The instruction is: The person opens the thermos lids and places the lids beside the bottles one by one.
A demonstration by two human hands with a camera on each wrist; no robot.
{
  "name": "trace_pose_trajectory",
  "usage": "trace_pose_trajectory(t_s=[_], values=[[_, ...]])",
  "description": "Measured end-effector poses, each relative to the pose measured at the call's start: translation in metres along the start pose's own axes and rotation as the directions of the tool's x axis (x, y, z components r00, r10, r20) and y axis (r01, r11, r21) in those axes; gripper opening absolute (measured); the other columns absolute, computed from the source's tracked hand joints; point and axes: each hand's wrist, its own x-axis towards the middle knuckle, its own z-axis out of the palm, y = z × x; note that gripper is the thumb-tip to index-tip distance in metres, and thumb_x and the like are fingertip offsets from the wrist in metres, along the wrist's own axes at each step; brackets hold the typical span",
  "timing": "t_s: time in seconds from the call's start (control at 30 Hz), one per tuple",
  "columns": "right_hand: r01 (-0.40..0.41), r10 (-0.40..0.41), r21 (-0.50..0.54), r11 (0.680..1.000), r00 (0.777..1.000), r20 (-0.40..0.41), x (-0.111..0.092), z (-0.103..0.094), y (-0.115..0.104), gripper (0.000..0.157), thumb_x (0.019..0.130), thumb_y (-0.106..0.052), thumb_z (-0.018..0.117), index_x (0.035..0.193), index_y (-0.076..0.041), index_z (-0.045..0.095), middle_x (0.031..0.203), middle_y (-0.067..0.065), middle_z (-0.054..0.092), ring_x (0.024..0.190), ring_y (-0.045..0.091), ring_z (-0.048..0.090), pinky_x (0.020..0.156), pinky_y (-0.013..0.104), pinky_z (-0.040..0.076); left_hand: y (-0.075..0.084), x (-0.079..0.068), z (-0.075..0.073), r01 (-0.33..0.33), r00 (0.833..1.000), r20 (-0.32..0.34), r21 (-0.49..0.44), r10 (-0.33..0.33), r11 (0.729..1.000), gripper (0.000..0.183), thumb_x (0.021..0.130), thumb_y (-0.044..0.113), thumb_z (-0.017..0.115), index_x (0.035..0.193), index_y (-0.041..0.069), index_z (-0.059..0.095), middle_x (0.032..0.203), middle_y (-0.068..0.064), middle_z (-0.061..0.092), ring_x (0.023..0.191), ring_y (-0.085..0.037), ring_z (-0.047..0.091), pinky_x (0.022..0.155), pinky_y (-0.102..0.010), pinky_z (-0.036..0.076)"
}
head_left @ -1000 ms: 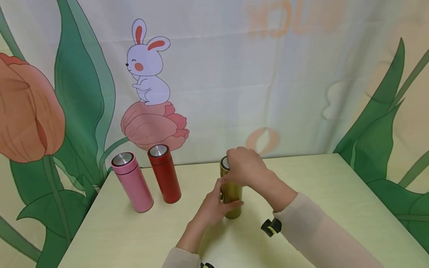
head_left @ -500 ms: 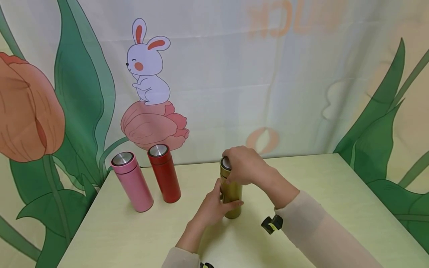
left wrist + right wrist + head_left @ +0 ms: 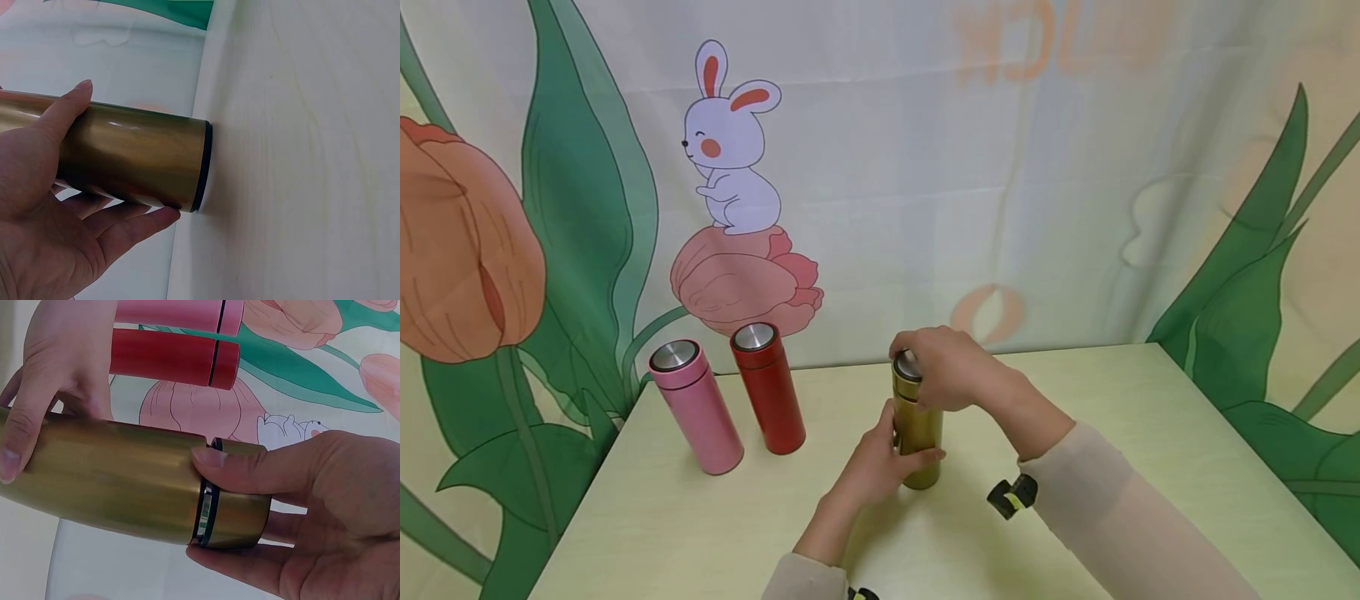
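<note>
A gold thermos (image 3: 919, 433) stands upright on the table. My left hand (image 3: 874, 462) grips its body, thumb across the near side; in the left wrist view its black base (image 3: 205, 165) is at the tabletop. With my right hand (image 3: 951, 367) I grip the gold lid (image 3: 240, 522) by its sides, the fingertips right at the seam. In the right wrist view a narrow gap with a black ring and shiny metal shows between lid and body. The silver disc on the lid's top is partly hidden by my right hand.
To the left on the table (image 3: 625, 533) stand a pink thermos (image 3: 703, 421) and a red thermos (image 3: 771, 400), both with silver-topped lids. A printed curtain (image 3: 887, 167) hangs just behind the table's back edge.
My right hand has turned around the lid, the wrist shifting slightly right and the fingers reaching further over the left of the top. My left hand and the thermos body stay in place.
</note>
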Motion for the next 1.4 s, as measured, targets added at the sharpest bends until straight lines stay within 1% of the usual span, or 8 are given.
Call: trace_pose_trajectory(t_s=[0.3, 0.53, 0.77, 0.93, 1.1, 1.17, 1.27, 1.4], values=[[0.053, -0.054, 0.059, 0.997, 0.998, 0.017, 0.0, -0.002, 0.006, 0.066, 0.074, 0.006, 0.086, 0.13, -0.02, 0.062, 0.123, 0.006, 0.069, 0.109, 0.026, 0.066, 0.091, 0.041, 0.057, 0.001, -0.001, -0.001, -0.006, 1.0, 0.001, -0.007, 0.006, 1.0, 0.078, 0.086, 0.054, 0.081, 0.144, 0.03, 0.035, 0.14, -0.004, 0.062, 0.129, -0.023, 0.06, 0.107, -0.051, 0.049], [0.086, -0.091, 0.102, 0.991, 0.995, 0.04, 0.0, -0.003, 0.011, 0.067, 0.074, 0.018, 0.075, 0.125, -0.024, 0.063, 0.124, 0.004, 0.067, 0.11, 0.025, 0.064, 0.093, 0.041, 0.056, 0.0, 0.0, 0.0, -0.002, 1.0, 0.002, -0.007, 0.002, 1.0, 0.079, 0.087, 0.05, 0.082, 0.146, 0.029, 0.034, 0.14, -0.004, 0.062, 0.129, -0.023, 0.061, 0.108, -0.051, 0.048], [0.103, -0.11, 0.116, 0.988, 0.992, 0.057, 0.001, -0.004, 0.014, 0.068, 0.074, 0.02, 0.073, 0.122, -0.026, 0.063, 0.125, 0.002, 0.065, 0.111, 0.025, 0.062, 0.093, 0.041, 0.056, 0.001, 0.0, 0.0, -0.001, 1.0, 0.002, -0.009, 0.001, 1.0, 0.079, 0.087, 0.05, 0.082, 0.146, 0.028, 0.034, 0.139, -0.004, 0.062, 0.129, -0.023, 0.061, 0.108, -0.051, 0.048], [0.087, -0.096, 0.117, 0.989, 0.993, 0.074, 0.002, -0.003, 0.015, 0.073, 0.075, 0.019, 0.074, 0.13, -0.027, 0.061, 0.13, 0.002, 0.063, 0.113, 0.024, 0.062, 0.095, 0.041, 0.055, 0.001, 0.0, -0.001, 0.004, 1.0, -0.002, -0.005, -0.004, 1.0, 0.079, 0.086, 0.052, 0.082, 0.145, 0.028, 0.034, 0.14, -0.003, 0.062, 0.129, -0.023, 0.06, 0.108, -0.05, 0.048], [0.066, -0.078, 0.114, 0.991, 0.992, 0.1, 0.003, -0.002, 0.015, 0.087, 0.076, 0.019, 0.07, 0.146, -0.031, 0.055, 0.14, 0.0, 0.059, 0.114, 0.022, 0.061, 0.087, 0.037, 0.056, 0.001, -0.001, -0.001, 0.012, 1.0, -0.001, -0.011, -0.012, 1.0, 0.084, 0.084, 0.055, 0.082, 0.147, 0.028, 0.033, 0.142, -0.002, 0.06, 0.132, -0.023, 0.059, 0.111, -0.052, 0.047], [0.074, -0.085, 0.109, 0.991, 0.991, 0.101, 0.002, -0.002, 0.015, 0.088, 0.077, 0.015, 0.072, 0.149, -0.031, 0.052, 0.144, 0.0, 0.056, 0.117, 0.021, 0.06, 0.088, 0.037, 0.056, 0.001, -0.001, -0.001, 0.013, 1.0, 0.002, -0.011, -0.013, 1.0, 0.085, 0.084, 0.056, 0.082, 0.148, 0.028, 0.033, 0.143, -0.002, 0.06, 0.133, -0.023, 0.058, 0.111, -0.052, 0.046], [0.1, -0.109, 0.097, 0.99, 0.99, 0.089, 0.0, 0.0, 0.016, 0.086, 0.077, 0.006, 0.079, 0.151, -0.027, 0.05, 0.148, 0.001, 0.052, 0.121, 0.023, 0.059, 0.095, 0.04, 0.056, 0.001, -0.001, -0.001, 0.013, 1.0, 0.004, -0.008, -0.013, 1.0, 0.087, 0.083, 0.059, 0.082, 0.148, 0.029, 0.032, 0.144, -0.002, 0.059, 0.136, -0.024, 0.057, 0.113, -0.052, 0.045], [0.09, -0.095, 0.078, 0.993, 0.993, 0.063, -0.001, 0.0, 0.015, 0.082, 0.081, -0.014, 0.086, 0.153, -0.024, 0.048, 0.15, 0.004, 0.05, 0.127, 0.026, 0.057, 0.104, 0.044, 0.053, 0.002, 0.0, -0.001, 0.001, 1.0, 0.007, -0.011, -0.001, 1.0, 0.087, 0.083, 0.059, 0.081, 0.149, 0.03, 0.032, 0.146, -0.004, 0.059, 0.138, -0.026, 0.056, 0.113, -0.054, 0.046]])
